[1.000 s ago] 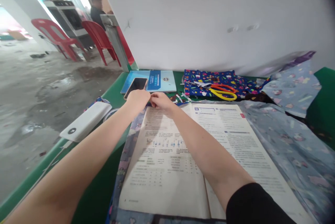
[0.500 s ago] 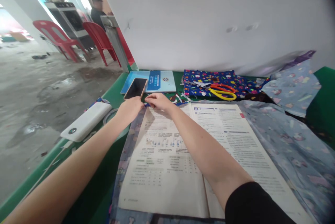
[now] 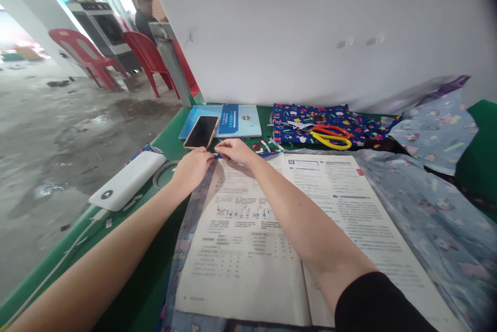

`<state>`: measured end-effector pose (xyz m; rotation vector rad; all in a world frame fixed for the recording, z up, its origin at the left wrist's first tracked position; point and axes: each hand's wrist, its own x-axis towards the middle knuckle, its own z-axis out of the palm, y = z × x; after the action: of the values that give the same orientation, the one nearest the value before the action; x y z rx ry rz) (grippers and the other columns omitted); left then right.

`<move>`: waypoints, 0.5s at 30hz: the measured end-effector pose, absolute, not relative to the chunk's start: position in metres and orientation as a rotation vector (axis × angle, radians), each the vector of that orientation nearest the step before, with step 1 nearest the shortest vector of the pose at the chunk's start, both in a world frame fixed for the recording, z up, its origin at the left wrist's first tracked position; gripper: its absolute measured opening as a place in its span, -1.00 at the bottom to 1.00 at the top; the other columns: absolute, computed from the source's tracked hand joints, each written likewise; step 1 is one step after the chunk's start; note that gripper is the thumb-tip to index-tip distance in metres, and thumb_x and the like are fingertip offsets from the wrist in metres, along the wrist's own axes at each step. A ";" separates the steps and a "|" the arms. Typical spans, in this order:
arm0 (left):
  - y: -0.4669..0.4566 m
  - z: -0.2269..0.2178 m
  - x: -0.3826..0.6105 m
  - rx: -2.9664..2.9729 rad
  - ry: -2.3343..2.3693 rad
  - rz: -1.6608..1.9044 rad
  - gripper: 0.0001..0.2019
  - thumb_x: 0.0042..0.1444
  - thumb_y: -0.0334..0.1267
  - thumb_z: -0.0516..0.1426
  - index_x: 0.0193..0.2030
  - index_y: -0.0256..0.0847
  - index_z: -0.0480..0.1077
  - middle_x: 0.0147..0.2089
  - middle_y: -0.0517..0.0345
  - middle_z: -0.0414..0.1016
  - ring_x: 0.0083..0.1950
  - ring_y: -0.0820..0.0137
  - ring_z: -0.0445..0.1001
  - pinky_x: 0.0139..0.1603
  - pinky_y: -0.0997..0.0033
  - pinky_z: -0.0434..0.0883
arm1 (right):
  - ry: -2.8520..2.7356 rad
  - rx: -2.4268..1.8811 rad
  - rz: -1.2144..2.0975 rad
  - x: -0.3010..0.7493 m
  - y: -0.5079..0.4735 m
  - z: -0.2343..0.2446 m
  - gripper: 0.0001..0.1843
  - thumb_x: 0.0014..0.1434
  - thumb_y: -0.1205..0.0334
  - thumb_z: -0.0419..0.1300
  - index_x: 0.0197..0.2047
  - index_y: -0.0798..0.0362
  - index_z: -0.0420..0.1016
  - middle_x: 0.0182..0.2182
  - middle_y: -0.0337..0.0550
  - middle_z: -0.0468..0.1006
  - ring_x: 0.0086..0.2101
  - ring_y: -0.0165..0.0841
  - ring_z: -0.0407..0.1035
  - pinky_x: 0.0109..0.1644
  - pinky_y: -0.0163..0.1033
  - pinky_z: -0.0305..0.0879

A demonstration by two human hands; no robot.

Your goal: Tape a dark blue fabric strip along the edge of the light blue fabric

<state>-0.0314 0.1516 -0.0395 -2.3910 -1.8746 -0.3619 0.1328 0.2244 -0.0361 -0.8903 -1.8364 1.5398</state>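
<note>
An open book (image 3: pixel 272 228) lies on pale blue patterned fabric (image 3: pixel 435 218) spread over a green table (image 3: pixel 165 140). At the book's far left corner my left hand (image 3: pixel 192 166) and my right hand (image 3: pixel 235 150) meet, both with fingers pinched. Between them shows a small blue strip (image 3: pixel 218 156), perhaps the fabric's edge or a pin; I cannot make out which. My right forearm lies across the left page.
A phone (image 3: pixel 202 131) rests on a blue booklet (image 3: pixel 236 119) just beyond my hands. Yellow and orange scissors (image 3: pixel 330 135) lie on dark blue printed cloth (image 3: pixel 310 119). A white power bank (image 3: pixel 126 181) sits at the left edge. Red chairs (image 3: pixel 143 52) and a person stand far left.
My left hand has drawn back towards me and slightly left, uncovering the phone. My right hand has stayed at the book's corner.
</note>
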 end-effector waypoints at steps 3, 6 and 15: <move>0.148 -0.043 -0.030 -2.341 -1.902 -0.440 -0.69 0.30 -0.22 -0.07 -0.15 -0.24 0.48 -0.13 -0.03 0.49 -0.13 0.20 0.50 -0.17 0.30 0.36 | -1.866 -0.900 1.482 0.131 0.225 -0.039 -0.87 0.15 0.25 0.18 -0.35 0.13 0.48 -0.64 -0.33 0.36 -0.59 -0.54 0.18 -0.48 -0.41 0.10; 0.145 -0.044 -0.029 -2.304 -1.919 -0.464 -0.72 0.30 -0.20 -0.06 -0.13 -0.23 0.44 -0.09 -0.02 0.50 -0.12 0.19 0.51 -0.19 0.31 0.35 | -1.885 -0.912 1.448 0.130 0.225 -0.041 -0.89 0.14 0.27 0.18 -0.34 0.13 0.49 -0.63 -0.32 0.38 -0.56 -0.52 0.23 -0.43 -0.39 0.15; 0.143 -0.041 -0.028 -2.237 -1.928 -0.310 -0.71 0.31 -0.17 -0.06 -0.12 -0.21 0.45 -0.14 -0.02 0.57 -0.15 0.15 0.53 -0.30 0.32 0.32 | -1.972 -1.045 1.197 0.127 0.224 -0.044 -0.89 0.12 0.30 0.19 -0.33 0.11 0.54 -0.43 -0.20 0.55 -0.40 -0.44 0.38 -0.23 -0.32 0.25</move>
<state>-0.0278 0.1432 -0.0410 -2.2373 -1.9281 -0.3104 0.1273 0.2240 -0.0440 -1.0451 -1.9724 1.1969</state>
